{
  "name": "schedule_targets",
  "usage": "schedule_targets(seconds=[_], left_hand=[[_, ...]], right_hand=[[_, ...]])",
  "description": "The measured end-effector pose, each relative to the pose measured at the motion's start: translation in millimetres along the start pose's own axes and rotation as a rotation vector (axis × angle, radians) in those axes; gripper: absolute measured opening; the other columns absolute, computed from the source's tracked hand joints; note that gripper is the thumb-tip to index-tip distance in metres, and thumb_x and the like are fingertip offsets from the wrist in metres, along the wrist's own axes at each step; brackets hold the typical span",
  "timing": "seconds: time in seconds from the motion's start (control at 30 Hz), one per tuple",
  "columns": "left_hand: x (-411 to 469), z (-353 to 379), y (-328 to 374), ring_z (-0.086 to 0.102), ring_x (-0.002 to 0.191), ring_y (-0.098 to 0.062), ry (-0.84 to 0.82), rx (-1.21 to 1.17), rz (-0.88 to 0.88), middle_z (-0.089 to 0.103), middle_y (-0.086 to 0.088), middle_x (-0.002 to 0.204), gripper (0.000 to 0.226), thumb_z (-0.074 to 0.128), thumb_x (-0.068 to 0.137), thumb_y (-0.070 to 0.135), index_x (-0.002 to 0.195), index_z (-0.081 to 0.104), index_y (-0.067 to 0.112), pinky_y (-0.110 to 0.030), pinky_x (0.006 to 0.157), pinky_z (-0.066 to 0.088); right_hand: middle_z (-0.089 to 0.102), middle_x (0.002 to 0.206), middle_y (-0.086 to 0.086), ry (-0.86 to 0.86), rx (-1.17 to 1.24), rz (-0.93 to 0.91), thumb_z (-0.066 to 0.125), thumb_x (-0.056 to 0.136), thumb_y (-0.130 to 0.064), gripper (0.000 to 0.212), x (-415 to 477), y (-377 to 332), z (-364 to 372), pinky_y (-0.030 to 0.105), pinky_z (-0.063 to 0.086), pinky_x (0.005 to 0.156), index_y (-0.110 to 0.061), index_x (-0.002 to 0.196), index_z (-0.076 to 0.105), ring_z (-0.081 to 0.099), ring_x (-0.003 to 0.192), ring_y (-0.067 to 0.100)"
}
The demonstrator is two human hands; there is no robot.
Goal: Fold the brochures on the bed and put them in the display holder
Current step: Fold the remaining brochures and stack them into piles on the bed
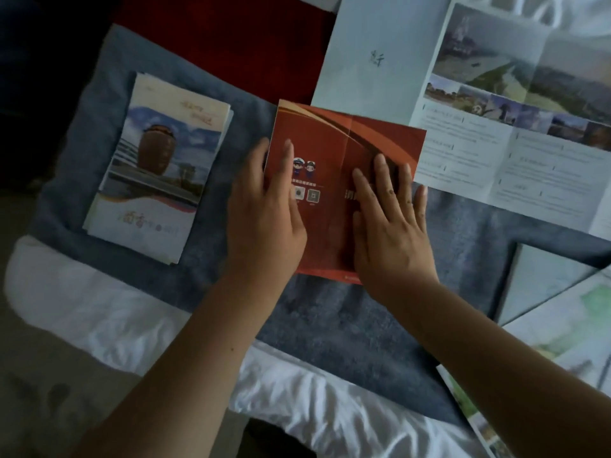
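A red brochure (334, 150) lies on the grey blanket (330, 325), showing two panels with a crease down its middle. My left hand (267, 213) lies flat on its left panel, thumb over the left edge. My right hand (390, 219) presses flat on the right panel with fingers spread. A stack of folded brochures (158, 166) with a brown jar picture lies to the left. No display holder is in view.
A large unfolded white brochure (496, 110) with landscape photos lies at the upper right, partly under the red one. More unfolded sheets (562, 309) lie at the right edge. White bedding (99, 312) shows at the near side, dark red fabric (231, 44) at the far side.
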State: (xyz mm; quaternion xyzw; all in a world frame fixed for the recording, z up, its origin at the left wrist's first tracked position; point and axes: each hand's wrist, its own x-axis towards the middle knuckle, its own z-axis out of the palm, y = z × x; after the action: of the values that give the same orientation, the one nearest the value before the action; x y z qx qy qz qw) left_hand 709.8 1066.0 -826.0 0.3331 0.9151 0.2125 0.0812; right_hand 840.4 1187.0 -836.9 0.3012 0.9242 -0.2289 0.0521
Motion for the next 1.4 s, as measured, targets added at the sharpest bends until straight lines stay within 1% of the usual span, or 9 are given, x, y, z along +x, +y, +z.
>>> schedule_targets(seconds=[0.3, 0.5, 0.73, 0.83, 0.97, 1.1, 1.17, 1.27, 1.4], left_hand=[[-9, 16, -32, 0.021, 0.157, -0.031, -0.08, 0.111, -0.013, 0.02, -0.013, 0.17, 0.054, 0.03, 0.11, 0.032, 0.163, 0.028, 0.019, -0.05, 0.122, 0.026], [-8, 23, -26, 0.015, 0.159, -0.03, -0.056, -0.064, -0.067, 0.018, -0.015, 0.171, 0.065, 0.028, 0.109, 0.046, 0.164, 0.022, 0.012, -0.048, 0.127, 0.019], [-3, 7, -14, -0.005, 0.16, -0.016, -0.18, -0.48, -0.196, 0.004, -0.004, 0.174, 0.074, 0.022, 0.1, 0.061, 0.165, 0.013, 0.027, -0.035, 0.128, -0.008], [-1, -10, -20, 0.004, 0.159, -0.006, -0.226, -0.747, -0.274, 0.013, 0.009, 0.173, 0.078, 0.033, 0.099, 0.067, 0.165, 0.012, 0.03, -0.045, 0.13, 0.009], [3, -38, -28, 0.032, 0.142, 0.016, -0.257, -0.985, -0.224, 0.033, 0.028, 0.155, 0.07, 0.047, 0.105, 0.041, 0.165, 0.018, 0.018, -0.01, 0.114, 0.032], [0, -61, -45, 0.037, 0.145, 0.006, -0.157, -0.865, -0.193, 0.042, 0.014, 0.157, 0.049, 0.044, 0.111, 0.021, 0.159, 0.034, 0.018, -0.016, 0.115, 0.036], [-3, -68, -60, 0.042, 0.146, -0.007, -0.008, -0.644, -0.177, 0.046, -0.001, 0.158, 0.05, 0.048, 0.11, 0.02, 0.158, 0.037, 0.012, -0.025, 0.117, 0.039], [-10, -68, -88, 0.04, 0.149, -0.022, 0.144, -0.295, -0.094, 0.043, -0.014, 0.159, 0.054, 0.055, 0.106, 0.014, 0.156, 0.039, 0.005, -0.02, 0.118, 0.034], [-16, -61, -111, 0.043, 0.145, -0.026, 0.084, -0.114, -0.102, 0.043, -0.013, 0.158, 0.052, 0.055, 0.103, 0.014, 0.154, 0.046, 0.01, -0.038, 0.112, 0.046]], right_hand=[[-0.005, 0.17, 0.019, 0.025, -0.17, -0.018, 0.025, 0.104, -0.034, 0.062, 17, -16, 8, 0.053, -0.006, 0.126, -0.026, 0.164, 0.015, -0.009, 0.157, 0.04], [-0.008, 0.171, 0.016, 0.024, 0.008, 0.096, 0.018, 0.109, -0.048, 0.065, 27, -28, 12, 0.044, -0.008, 0.128, -0.017, 0.165, 0.005, -0.011, 0.158, 0.029], [-0.002, 0.172, 0.007, -0.006, 0.213, -0.032, 0.008, 0.105, -0.051, 0.067, 31, -50, 15, 0.043, -0.006, 0.128, -0.021, 0.165, 0.005, -0.01, 0.159, 0.021], [0.006, 0.173, 0.002, -0.004, 0.378, -0.092, 0.012, 0.106, -0.045, 0.064, 33, -64, 14, 0.048, 0.002, 0.129, -0.018, 0.165, 0.009, -0.002, 0.159, 0.015], [0.01, 0.172, -0.002, -0.033, 0.596, -0.129, 0.018, 0.108, -0.038, 0.061, 30, -90, 14, 0.049, 0.008, 0.129, -0.016, 0.164, 0.011, 0.005, 0.158, 0.012], [0.006, 0.172, 0.001, -0.064, 0.512, -0.144, 0.028, 0.111, -0.031, 0.057, 33, -112, 25, 0.044, 0.005, 0.129, -0.019, 0.164, 0.01, 0.001, 0.158, 0.012], [0.005, 0.172, 0.004, -0.083, 0.414, -0.16, 0.03, 0.111, -0.03, 0.057, 36, -121, 32, 0.035, -0.003, 0.129, -0.022, 0.164, 0.01, -0.002, 0.158, 0.015], [0.005, 0.172, 0.01, -0.108, 0.224, -0.164, 0.026, 0.11, -0.041, 0.058, 39, -131, 42, 0.037, -0.007, 0.127, -0.023, 0.165, 0.016, -0.003, 0.159, 0.025], [-0.002, 0.172, 0.012, -0.135, 0.029, -0.111, 0.015, 0.106, -0.053, 0.066, 39, -143, 51, 0.039, -0.017, 0.124, -0.024, 0.165, 0.011, -0.01, 0.158, 0.027]])
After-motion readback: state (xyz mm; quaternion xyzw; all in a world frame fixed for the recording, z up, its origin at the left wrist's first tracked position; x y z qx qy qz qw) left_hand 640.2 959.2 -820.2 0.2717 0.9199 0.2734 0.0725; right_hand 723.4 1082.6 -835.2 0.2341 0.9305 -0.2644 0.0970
